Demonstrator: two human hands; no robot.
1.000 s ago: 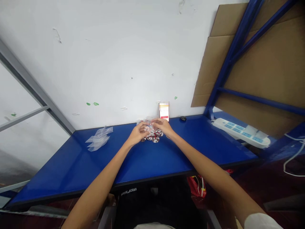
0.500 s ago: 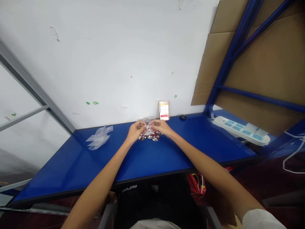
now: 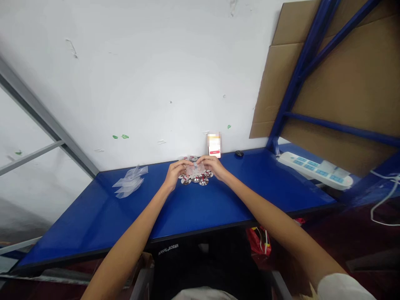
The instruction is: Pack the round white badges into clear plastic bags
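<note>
Between my two hands is a small clear plastic bag [image 3: 195, 169], spread flat above a cluster of round metal pieces. My left hand [image 3: 176, 173] pinches its left side, fingers stretched over the top edge. On the other side my right hand [image 3: 214, 166] grips the bag's upper right edge. Under and around the bag lie several shiny round metal discs [image 3: 203, 182] with red and white marks, partly hidden by the bag and fingers. What the bag contains, if anything, is too small to make out.
A pile of clear plastic bags [image 3: 130, 181] lies left on the blue table [image 3: 175, 212]. A phone [image 3: 214, 146] with a lit screen leans on the wall behind my hands. A black mouse [image 3: 239, 153] and a white power strip [image 3: 315, 170] are to the right.
The bag has turned from bunched between my fingertips to spread flat, tilted towards me. My hands have moved slightly apart, and more of the metal discs show.
</note>
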